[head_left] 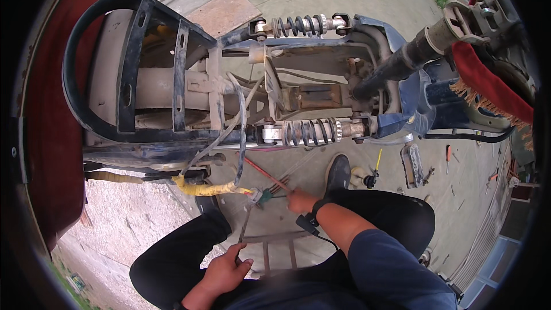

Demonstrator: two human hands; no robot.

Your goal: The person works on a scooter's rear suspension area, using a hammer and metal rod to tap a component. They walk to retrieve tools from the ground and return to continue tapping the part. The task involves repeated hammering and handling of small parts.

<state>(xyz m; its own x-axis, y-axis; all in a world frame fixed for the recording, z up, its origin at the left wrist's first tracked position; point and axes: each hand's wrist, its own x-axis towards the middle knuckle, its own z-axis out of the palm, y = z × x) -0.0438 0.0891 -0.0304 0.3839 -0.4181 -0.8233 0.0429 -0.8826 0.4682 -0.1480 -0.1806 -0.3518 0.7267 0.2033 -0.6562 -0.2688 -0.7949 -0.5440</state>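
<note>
My left hand (225, 268) is low in the middle, closed round the lower end of a thin dark rod (247, 224). That rod slants up to a pale connector (255, 196) with a green piece (265, 196) beside it. My right hand (302, 201) is closed on the near end of a thin red rod (267, 174); the fingertips are partly hidden. Several copper-coloured strands (279, 185) lie next to these fingers. A cable bundle wrapped in yellow tape (201, 188) hangs from the motorcycle frame (215, 89) and ends at the connector.
Two spring shock absorbers (310, 132) flank the stripped frame, with a red fringed cloth (488, 83) at its right. On the concrete lie an orange-handled screwdriver (448, 152), a grey metal tray (411, 165) and a yellow-stemmed part (373, 177). A red panel (54, 138) stands at the left.
</note>
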